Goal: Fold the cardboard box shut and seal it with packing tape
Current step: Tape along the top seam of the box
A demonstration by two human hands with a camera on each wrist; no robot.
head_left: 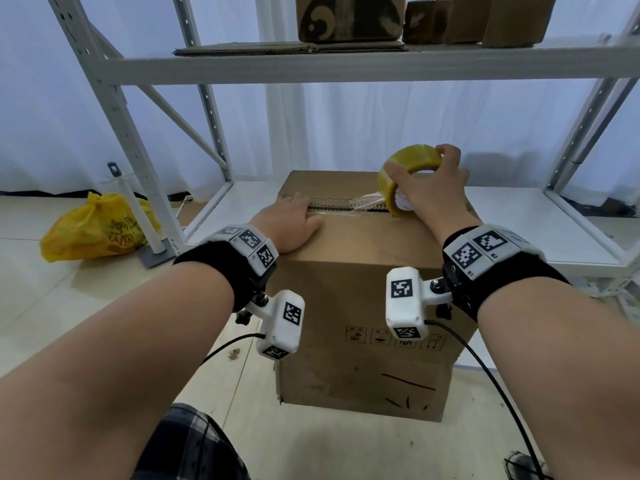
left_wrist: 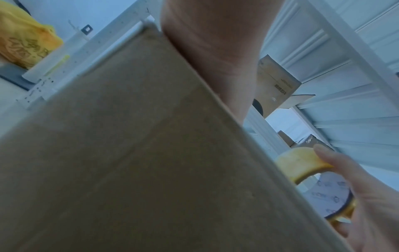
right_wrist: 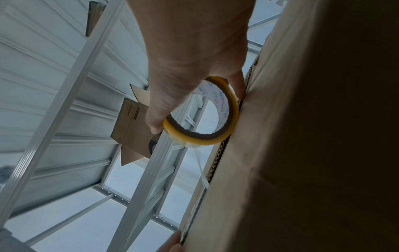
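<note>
A brown cardboard box [head_left: 363, 306] stands on the floor with its top flaps folded down and meeting along a centre seam. My left hand [head_left: 291, 223] lies flat on the top near the seam's left end, fingers straight, pressing the flaps and the tape's end. My right hand [head_left: 429, 181] grips a yellow roll of packing tape [head_left: 410, 168] standing on edge at the seam's right part. A clear strip of tape [head_left: 349, 204] stretches from the roll toward my left fingers. In the right wrist view the tape roll [right_wrist: 224, 134] rests against the box [right_wrist: 302, 153] top.
A white metal shelving rack [head_left: 346, 64] stands right behind the box, with several cardboard boxes [head_left: 349, 19] on its upper shelf. A yellow plastic bag [head_left: 97, 226] lies on the floor at the left beside a white post [head_left: 138, 209]. Cables hang from both wrist cameras.
</note>
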